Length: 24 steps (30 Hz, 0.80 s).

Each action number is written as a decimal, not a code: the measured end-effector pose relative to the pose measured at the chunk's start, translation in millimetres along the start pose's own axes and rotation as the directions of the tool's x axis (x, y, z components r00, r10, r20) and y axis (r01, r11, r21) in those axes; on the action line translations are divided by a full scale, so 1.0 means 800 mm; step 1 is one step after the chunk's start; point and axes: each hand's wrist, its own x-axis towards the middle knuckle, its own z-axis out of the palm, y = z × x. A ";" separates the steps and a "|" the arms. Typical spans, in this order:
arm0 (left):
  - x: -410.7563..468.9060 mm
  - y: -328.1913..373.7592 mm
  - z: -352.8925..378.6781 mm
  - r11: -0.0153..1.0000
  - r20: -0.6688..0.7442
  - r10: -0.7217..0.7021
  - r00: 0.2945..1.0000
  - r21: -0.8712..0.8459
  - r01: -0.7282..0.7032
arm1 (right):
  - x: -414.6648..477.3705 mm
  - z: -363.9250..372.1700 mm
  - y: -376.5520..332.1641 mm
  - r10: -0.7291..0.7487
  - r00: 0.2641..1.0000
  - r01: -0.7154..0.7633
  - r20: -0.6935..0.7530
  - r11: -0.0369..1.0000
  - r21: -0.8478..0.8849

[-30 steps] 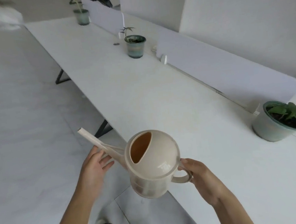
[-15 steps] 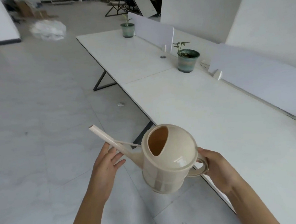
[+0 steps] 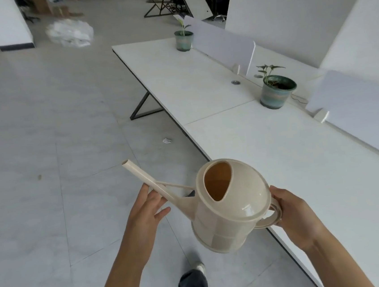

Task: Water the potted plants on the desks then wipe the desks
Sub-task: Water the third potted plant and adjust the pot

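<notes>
— Where is the watering can (image 3: 232, 209)?
— In the air, at the front edge of the tabletop (image 3: 302, 159). It is tipped so that its spout (image 3: 149, 181) points up and to the left.
— What holds it?
— The right hand (image 3: 295, 216) grips the handle, fingers curled round the loop. The left hand (image 3: 145, 210) lies flat, its straight fingers touching the underside of the spout.
— And the plants?
— Both stand on the tabletop, well apart from the can. The near potted plant (image 3: 276, 92) sits by the gap between two white dividers (image 3: 355, 107). The far potted plant (image 3: 184, 40) is close to the tabletop's far end, just beside a divider.
— Anything on the floor (image 3: 45, 158)?
— A heap of clear plastic (image 3: 69, 34), far off.
</notes>
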 end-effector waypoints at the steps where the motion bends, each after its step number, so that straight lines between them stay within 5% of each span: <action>1: 0.018 0.004 -0.001 1.000 0.004 0.005 1.000 0.019 -0.005 | 0.021 0.003 -0.003 0.000 1.000 0.000 -0.019 1.000 0.009; 15: 0.280 0.064 -0.002 0.998 -0.093 0.050 0.994 0.046 -0.046 | 0.277 0.064 -0.087 0.056 0.998 -0.057 0.021 0.998 0.018; 24: 0.477 0.108 -0.007 0.998 0.144 -0.021 0.989 0.061 0.012 | 0.401 0.117 -0.115 0.081 0.972 -0.059 -0.219 0.993 0.107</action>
